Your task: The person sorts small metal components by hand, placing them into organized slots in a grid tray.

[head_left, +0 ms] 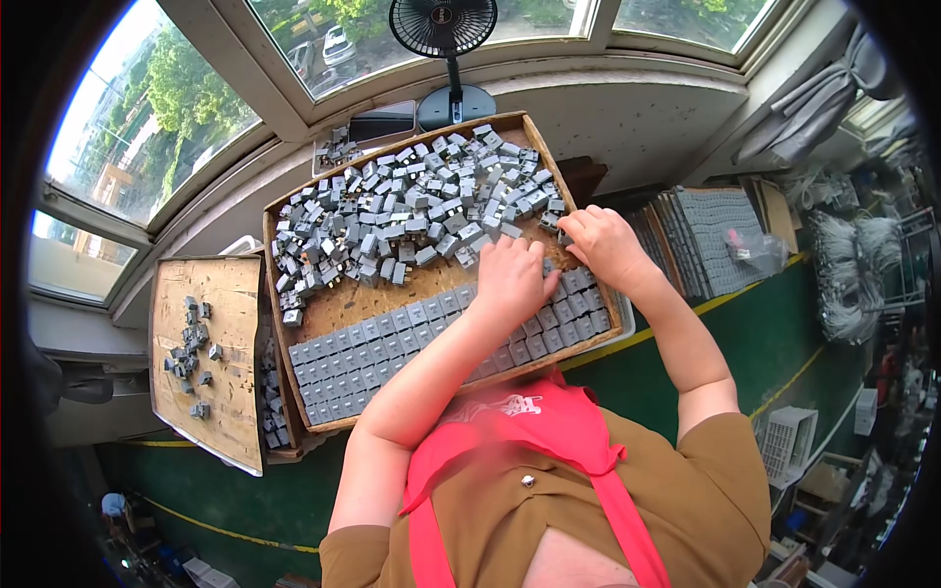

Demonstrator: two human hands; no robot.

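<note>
1. Gray block rows (392,345): frame center, in wooden tray (358,310); long axis rises rightward.
2. Loose gray blocks (392,204): upper center, pointing every way.
3. Left hand (515,274), right hand (603,243): fingers curled; can't tell if holding blocks.

On my feed, the centre shows grey parts (377,206) of matt, smooth-faced plastic in a wooden tray (365,307), its bare base rough and stained. I read the red apron (554,431), lower middle, as cloth. At right I see a glossy, crinkled plastic bag (765,255); upper right, a dull cloth curtain (804,108).
</note>
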